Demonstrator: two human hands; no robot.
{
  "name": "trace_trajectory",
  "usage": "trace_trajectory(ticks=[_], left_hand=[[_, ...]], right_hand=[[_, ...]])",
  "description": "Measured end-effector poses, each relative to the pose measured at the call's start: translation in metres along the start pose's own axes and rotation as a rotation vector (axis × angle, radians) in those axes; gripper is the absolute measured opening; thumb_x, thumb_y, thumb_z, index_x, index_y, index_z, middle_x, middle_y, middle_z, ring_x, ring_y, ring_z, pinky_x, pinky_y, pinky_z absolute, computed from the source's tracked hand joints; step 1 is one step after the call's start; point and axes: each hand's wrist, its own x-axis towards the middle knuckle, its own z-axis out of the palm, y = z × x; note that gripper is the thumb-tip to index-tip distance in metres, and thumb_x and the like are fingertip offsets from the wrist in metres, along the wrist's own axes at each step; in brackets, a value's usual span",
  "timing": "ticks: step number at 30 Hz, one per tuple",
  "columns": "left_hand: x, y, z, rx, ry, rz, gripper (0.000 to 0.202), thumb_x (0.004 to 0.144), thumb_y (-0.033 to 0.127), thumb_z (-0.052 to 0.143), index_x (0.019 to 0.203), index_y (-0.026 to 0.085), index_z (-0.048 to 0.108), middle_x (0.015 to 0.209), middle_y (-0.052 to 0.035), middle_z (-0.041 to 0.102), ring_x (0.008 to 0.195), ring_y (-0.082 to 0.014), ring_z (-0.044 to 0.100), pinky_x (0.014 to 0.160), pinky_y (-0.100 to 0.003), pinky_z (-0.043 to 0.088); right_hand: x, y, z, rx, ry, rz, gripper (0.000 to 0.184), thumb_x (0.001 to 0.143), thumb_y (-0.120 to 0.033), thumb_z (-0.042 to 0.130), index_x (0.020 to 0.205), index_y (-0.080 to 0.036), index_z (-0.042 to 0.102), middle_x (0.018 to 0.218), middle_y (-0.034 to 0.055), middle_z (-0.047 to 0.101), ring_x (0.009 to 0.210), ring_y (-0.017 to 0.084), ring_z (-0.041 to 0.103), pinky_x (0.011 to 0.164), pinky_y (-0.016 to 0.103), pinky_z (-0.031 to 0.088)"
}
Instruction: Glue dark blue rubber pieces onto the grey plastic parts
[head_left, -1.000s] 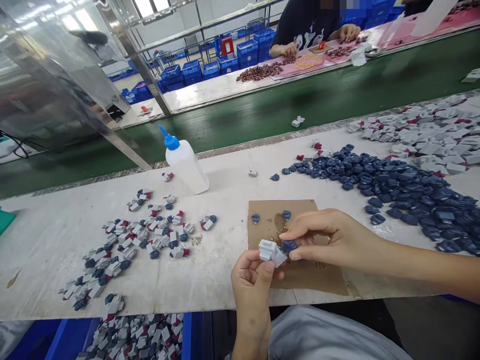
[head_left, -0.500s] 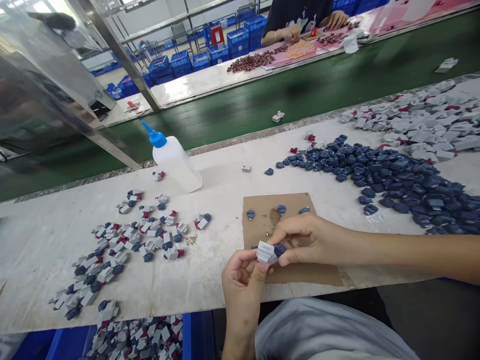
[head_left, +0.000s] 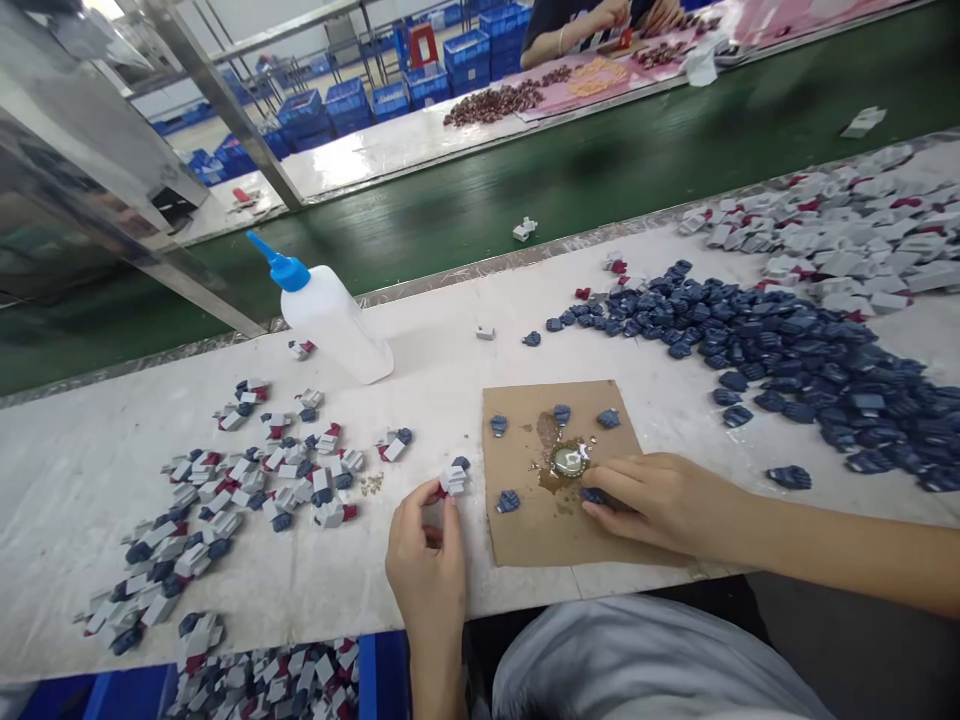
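Note:
My left hand pinches a small grey plastic block with a navy piece joined to its far end, just left of the cardboard. On the brown cardboard square, my right hand has its fingertips closed on a navy fist-shaped piece, partly hidden by the fingers. Close to those fingertips lies a bottle cap holding clear liquid, with wet spots around it. Several more navy pieces, such as one fist-shaped piece, are spread over the cardboard.
A white squeeze bottle with a blue nozzle stands behind a scatter of joined grey-navy-red pieces. To the right are heaps of navy pieces and grey pieces. Beyond runs a green conveyor; a co-worker's arms show across it.
My hands have moved apart. The left has carried the grey block with its navy piece leftward; the right has dropped to a navy piece on the cardboard. The bottle cap is now uncovered.

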Motion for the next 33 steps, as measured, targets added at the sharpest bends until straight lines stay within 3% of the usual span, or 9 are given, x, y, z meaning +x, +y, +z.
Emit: trace_trajectory(ticks=[6, 9, 13, 16, 18, 20, 23, 29, 33], left_hand=[[0.001, -0.005, 0.000, 0.067, 0.014, 0.110, 0.030, 0.085, 0.032, 0.054, 0.111, 0.019, 0.062, 0.101, -0.0091, 0.069, 0.088, -0.0207, 0.064, 0.062, -0.027, 0.049], [0.000, -0.007, 0.001, 0.180, 0.065, 0.253, 0.040, 0.085, 0.024, 0.051, 0.125, 0.016, 0.053, 0.116, -0.0155, 0.063, 0.100, -0.0243, 0.061, 0.063, -0.029, 0.052], [0.003, 0.000, 0.006, 0.390, 0.131, 0.629, 0.050, 0.081, 0.022, 0.060, 0.129, 0.015, 0.050, 0.134, -0.0194, 0.052, 0.125, -0.0344, 0.045, 0.091, -0.046, 0.047], [0.015, 0.002, 0.012, 0.488, 0.004, 0.795, 0.032, 0.083, 0.014, 0.055, 0.114, 0.020, 0.062, 0.122, -0.0128, 0.063, 0.117, -0.0314, 0.053, 0.091, -0.045, 0.047], [0.025, -0.002, 0.014, 0.525, 0.009, 0.747, 0.030, 0.084, 0.006, 0.048, 0.103, 0.020, 0.066, 0.109, -0.0097, 0.069, 0.103, -0.0270, 0.062, 0.083, -0.041, 0.051], [0.033, -0.008, 0.013, 0.504, 0.098, 0.624, 0.031, 0.085, 0.005, 0.044, 0.101, 0.019, 0.067, 0.103, -0.0099, 0.069, 0.096, -0.0251, 0.064, 0.078, -0.039, 0.053], [0.038, -0.015, 0.012, 0.355, 0.236, 0.421, 0.029, 0.088, 0.013, 0.045, 0.110, 0.016, 0.062, 0.104, -0.0129, 0.067, 0.098, -0.0255, 0.063, 0.081, -0.040, 0.053], [0.039, -0.012, 0.012, 0.189, 0.279, 0.286, 0.038, 0.086, 0.028, 0.054, 0.122, 0.017, 0.056, 0.120, -0.0166, 0.059, 0.114, -0.0299, 0.054, 0.089, -0.045, 0.049], [0.030, -0.004, 0.007, 0.101, 0.414, 0.346, 0.032, 0.083, 0.025, 0.059, 0.114, 0.018, 0.061, 0.113, -0.0159, 0.062, 0.109, -0.0288, 0.055, 0.090, -0.045, 0.046]], right_hand=[[-0.004, 0.003, -0.009, 0.201, -0.119, 0.075, 0.025, 0.095, -0.037, 0.042, 0.092, -0.019, 0.059, 0.074, 0.0033, 0.067, 0.061, 0.015, 0.062, 0.053, 0.027, 0.045], [0.005, 0.024, -0.025, 0.237, -0.049, 0.107, 0.031, 0.094, -0.043, 0.045, 0.106, -0.019, 0.061, 0.079, 0.0038, 0.069, 0.064, 0.016, 0.064, 0.055, 0.027, 0.045], [0.068, 0.086, -0.044, -0.063, 0.184, 0.291, 0.041, 0.093, -0.048, 0.039, 0.105, -0.018, 0.063, 0.099, 0.0115, 0.068, 0.094, 0.025, 0.062, 0.074, 0.035, 0.048], [0.148, 0.136, -0.045, -0.176, 0.093, 0.437, 0.049, 0.091, -0.044, 0.046, 0.129, -0.014, 0.050, 0.133, 0.0179, 0.050, 0.122, 0.032, 0.045, 0.093, 0.043, 0.043], [0.199, 0.160, -0.039, -0.187, 0.064, 0.461, 0.050, 0.090, -0.041, 0.052, 0.132, -0.014, 0.047, 0.139, 0.0185, 0.044, 0.125, 0.032, 0.042, 0.096, 0.045, 0.042], [0.238, 0.174, -0.029, -0.182, 0.027, 0.502, 0.044, 0.089, -0.037, 0.055, 0.128, -0.017, 0.050, 0.133, 0.0137, 0.049, 0.116, 0.027, 0.050, 0.093, 0.047, 0.045], [0.265, 0.185, -0.012, -0.152, -0.008, 0.564, 0.032, 0.091, -0.035, 0.054, 0.118, -0.018, 0.055, 0.122, 0.0085, 0.056, 0.103, 0.020, 0.058, 0.087, 0.043, 0.050], [0.257, 0.199, -0.010, -0.043, 0.066, 0.562, 0.028, 0.092, -0.029, 0.051, 0.115, -0.015, 0.057, 0.116, 0.0118, 0.058, 0.099, 0.021, 0.059, 0.084, 0.041, 0.050], [0.222, 0.167, -0.028, 0.068, 0.179, 0.444, 0.034, 0.090, -0.021, 0.045, 0.120, -0.013, 0.056, 0.117, 0.0167, 0.060, 0.096, 0.025, 0.061, 0.081, 0.038, 0.051]])
